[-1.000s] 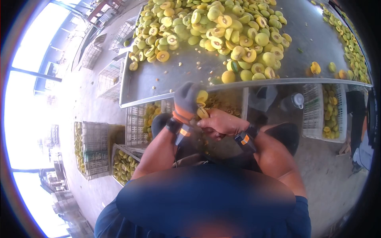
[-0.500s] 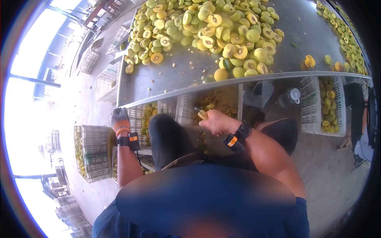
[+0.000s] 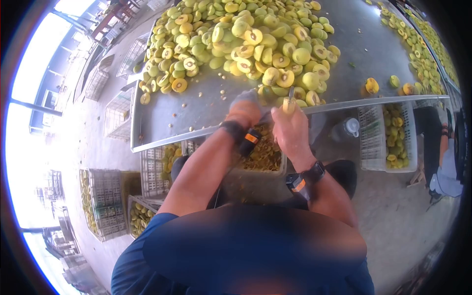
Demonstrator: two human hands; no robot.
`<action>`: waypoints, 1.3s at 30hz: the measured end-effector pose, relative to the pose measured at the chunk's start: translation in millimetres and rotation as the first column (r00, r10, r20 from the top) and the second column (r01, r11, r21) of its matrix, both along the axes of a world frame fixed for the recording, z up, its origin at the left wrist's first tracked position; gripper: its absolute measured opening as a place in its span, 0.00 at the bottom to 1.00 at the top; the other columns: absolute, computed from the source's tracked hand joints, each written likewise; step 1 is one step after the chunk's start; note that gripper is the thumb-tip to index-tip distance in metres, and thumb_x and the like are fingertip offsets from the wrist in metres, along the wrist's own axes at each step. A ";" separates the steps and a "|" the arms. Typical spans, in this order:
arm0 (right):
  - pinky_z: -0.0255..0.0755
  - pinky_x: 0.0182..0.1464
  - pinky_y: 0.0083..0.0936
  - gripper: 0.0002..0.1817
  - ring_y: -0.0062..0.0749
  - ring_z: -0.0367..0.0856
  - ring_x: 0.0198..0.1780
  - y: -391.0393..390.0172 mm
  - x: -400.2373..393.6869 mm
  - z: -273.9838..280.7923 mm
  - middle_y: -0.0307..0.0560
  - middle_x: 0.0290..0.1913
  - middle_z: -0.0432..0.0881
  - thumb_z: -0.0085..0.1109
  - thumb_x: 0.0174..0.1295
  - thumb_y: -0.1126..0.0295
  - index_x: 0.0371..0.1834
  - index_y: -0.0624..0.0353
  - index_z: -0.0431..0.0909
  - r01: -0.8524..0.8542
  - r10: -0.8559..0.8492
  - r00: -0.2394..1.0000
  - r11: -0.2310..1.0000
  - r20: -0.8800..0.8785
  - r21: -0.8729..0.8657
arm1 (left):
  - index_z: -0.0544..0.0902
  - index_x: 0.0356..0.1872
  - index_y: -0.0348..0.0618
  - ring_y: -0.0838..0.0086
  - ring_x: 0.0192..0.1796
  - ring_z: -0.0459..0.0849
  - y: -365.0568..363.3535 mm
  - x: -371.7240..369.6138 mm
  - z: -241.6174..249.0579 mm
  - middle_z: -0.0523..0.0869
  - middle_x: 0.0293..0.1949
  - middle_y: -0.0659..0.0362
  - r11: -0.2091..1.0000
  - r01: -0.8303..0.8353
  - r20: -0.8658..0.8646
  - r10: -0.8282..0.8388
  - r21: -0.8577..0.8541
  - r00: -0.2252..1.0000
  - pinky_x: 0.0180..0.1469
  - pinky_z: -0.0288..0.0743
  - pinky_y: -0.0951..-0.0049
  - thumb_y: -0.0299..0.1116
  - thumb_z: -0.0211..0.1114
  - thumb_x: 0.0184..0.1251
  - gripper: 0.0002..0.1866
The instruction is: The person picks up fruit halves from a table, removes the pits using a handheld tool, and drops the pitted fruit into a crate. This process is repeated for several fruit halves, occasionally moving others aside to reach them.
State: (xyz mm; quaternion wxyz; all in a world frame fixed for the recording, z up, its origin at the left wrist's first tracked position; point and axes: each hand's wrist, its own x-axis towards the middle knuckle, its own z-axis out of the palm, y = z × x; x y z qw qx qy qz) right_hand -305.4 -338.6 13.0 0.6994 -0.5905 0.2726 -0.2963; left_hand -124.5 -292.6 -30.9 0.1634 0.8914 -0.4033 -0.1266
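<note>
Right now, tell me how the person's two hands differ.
The left hand wears a grey glove; the right hand is bare. The left hand reaches onto the metal table at the fruit pile; the right hand stays at the table's edge, gripping a yellow-handled tool upright. Both wrists carry a dark band with an orange tag.

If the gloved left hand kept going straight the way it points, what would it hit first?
Most likely the heap of halved yellow-green fruit on the metal table: the left hand reaches over the table's edge toward the nearest pieces. Depth is uncertain.
</note>
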 end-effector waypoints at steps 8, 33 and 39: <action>0.71 0.32 0.30 0.13 0.23 0.75 0.28 6.4 4.3 -1.3 0.42 0.27 0.80 0.63 0.73 0.65 0.42 0.67 0.79 -0.296 0.313 0.946 0.940 -0.081 0.167 | 0.89 0.59 0.39 0.67 0.46 0.93 100.5 54.2 10.3 0.95 0.46 0.49 0.950 0.205 0.223 -0.152 -0.235 0.963 0.51 0.85 0.71 0.27 0.75 0.62 0.22; 0.79 0.52 0.39 0.13 0.35 0.86 0.44 48.1 20.3 -31.2 0.53 0.41 0.91 0.60 0.74 0.68 0.51 0.67 0.85 -0.654 0.611 0.746 0.748 -0.265 -0.114 | 0.82 0.66 0.34 0.61 0.47 0.93 134.6 -20.3 10.7 0.92 0.50 0.48 0.745 -0.271 -0.410 -0.004 -0.610 0.912 0.50 0.87 0.63 0.31 0.72 0.74 0.23; 0.78 0.43 0.36 0.13 0.34 0.84 0.36 60.8 25.1 -43.7 0.48 0.35 0.88 0.59 0.74 0.67 0.49 0.67 0.85 -0.650 0.630 0.757 0.752 -0.175 -0.104 | 0.84 0.62 0.33 0.58 0.48 0.94 123.2 -24.8 -4.4 0.94 0.49 0.46 0.803 -0.183 0.016 0.232 -0.567 0.972 0.53 0.87 0.64 0.26 0.62 0.78 0.16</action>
